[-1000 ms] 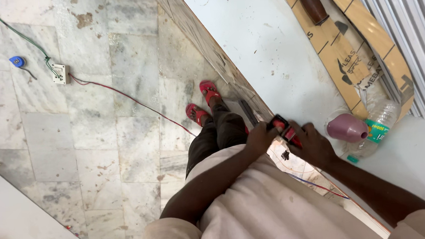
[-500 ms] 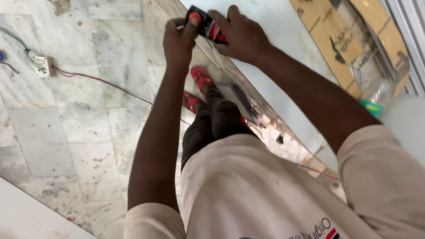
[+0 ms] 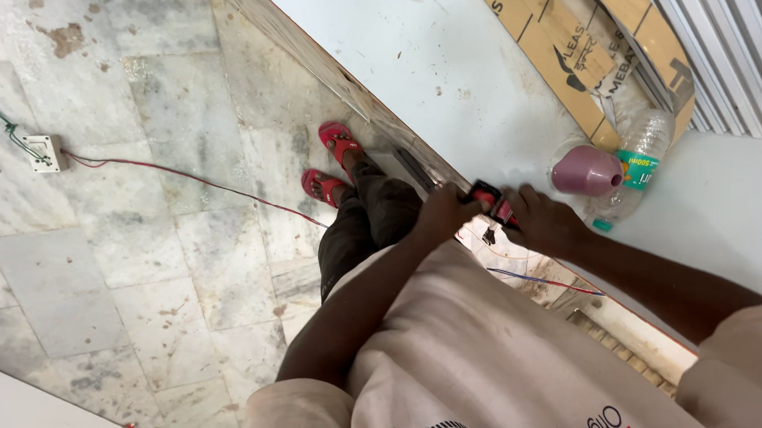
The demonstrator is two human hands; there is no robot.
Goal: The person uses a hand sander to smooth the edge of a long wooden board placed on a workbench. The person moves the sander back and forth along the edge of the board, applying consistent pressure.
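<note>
Both hands are closed around a small red and black hand tool (image 3: pixel 489 203) pressed to the near edge of a large white board (image 3: pixel 443 69). The left hand (image 3: pixel 445 212) wraps its end from the floor side, fingers curled tight; the right hand (image 3: pixel 547 221) clamps the other end from on top of the board. What kind of tool it is cannot be told, as the hands hide most of it. Just beyond the right hand lie a mauve spool (image 3: pixel 583 172) and a clear plastic bottle (image 3: pixel 635 165) on its side, touching each other. Flattened cardboard (image 3: pixel 555 40) lies farther off on the board. Down on the marble floor (image 3: pixel 135 220) stand red sandals (image 3: pixel 332 160), a thin red wire (image 3: pixel 176 174) running left to a white switch box (image 3: pixel 46 152).
</note>
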